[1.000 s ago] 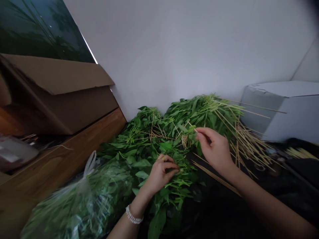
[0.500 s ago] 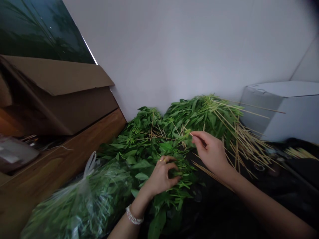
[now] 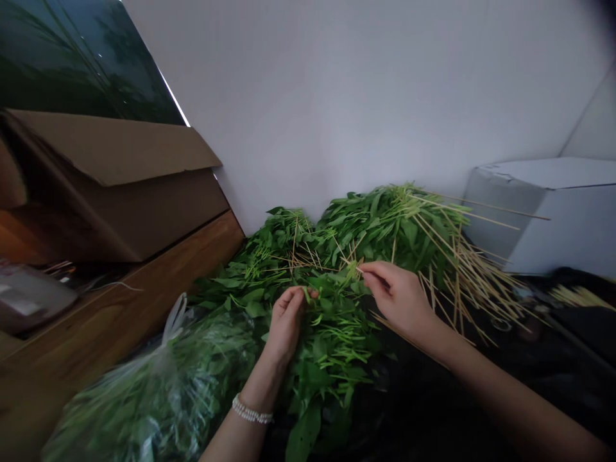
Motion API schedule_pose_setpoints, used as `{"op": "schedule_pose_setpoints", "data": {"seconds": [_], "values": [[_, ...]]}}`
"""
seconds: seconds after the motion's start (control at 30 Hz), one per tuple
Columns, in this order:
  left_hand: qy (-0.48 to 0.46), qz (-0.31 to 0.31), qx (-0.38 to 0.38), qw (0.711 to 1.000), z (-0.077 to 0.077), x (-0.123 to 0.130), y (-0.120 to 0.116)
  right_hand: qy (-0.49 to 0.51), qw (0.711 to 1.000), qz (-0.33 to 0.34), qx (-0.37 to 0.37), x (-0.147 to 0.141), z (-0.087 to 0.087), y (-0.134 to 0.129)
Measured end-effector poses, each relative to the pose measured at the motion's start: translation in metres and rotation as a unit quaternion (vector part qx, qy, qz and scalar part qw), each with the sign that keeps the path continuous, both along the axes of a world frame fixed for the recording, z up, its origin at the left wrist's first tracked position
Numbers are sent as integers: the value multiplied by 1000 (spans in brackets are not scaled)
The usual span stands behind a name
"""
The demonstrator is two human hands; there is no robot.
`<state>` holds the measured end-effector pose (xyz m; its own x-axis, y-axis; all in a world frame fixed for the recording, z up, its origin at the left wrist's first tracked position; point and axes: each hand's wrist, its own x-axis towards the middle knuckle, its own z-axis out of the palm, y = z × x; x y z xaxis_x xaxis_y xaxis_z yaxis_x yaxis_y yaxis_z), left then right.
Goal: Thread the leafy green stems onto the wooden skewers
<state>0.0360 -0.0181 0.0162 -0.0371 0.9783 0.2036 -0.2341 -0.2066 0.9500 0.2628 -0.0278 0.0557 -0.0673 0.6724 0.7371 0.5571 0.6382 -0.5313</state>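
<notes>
My left hand (image 3: 287, 317), with a beaded bracelet at the wrist, pinches a leafy green sprig (image 3: 307, 295) by its stem. To its right, my right hand (image 3: 400, 292) is closed on a thin bamboo skewer (image 3: 359, 269), mostly hidden by the fingers. Pale green stems (image 3: 350, 274) show at the skewer's tip. Both hands are above a heap of loose leafy greens (image 3: 337, 346) with cut stems. Behind them lies a pile of greens threaded on skewers (image 3: 380, 215), whose bare sticks (image 3: 474, 282) fan out to the right.
A tied clear plastic bag (image 3: 163, 378) of greens lies at the front left. An open cardboard box (image 3: 129, 205) rests on the wooden surface (image 3: 192, 256) at left. At right stands a white box (image 3: 558, 212), with more pale sticks (image 3: 577, 296) near it. A white wall rises behind.
My left hand has lifted from the heap, moved left and closed on a sprig. My right hand has shifted slightly left and down with the skewer.
</notes>
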Motion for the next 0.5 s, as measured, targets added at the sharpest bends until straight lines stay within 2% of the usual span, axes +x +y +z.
{"op": "schedule_pose_setpoints", "data": {"seconds": [0.2, 0.37, 0.5], "values": [[-42, -3, -63, 997, -5, 2, 4, -90, 987, 92, -93, -8, -6, -6], [-52, -41, -60, 996, -3, 4, 1, -131, 978, 99, -131, -14, -12, -8], [-71, -37, -62, 995, -3, 4, 1, -140, 976, 91, -140, -17, -15, -8]]}}
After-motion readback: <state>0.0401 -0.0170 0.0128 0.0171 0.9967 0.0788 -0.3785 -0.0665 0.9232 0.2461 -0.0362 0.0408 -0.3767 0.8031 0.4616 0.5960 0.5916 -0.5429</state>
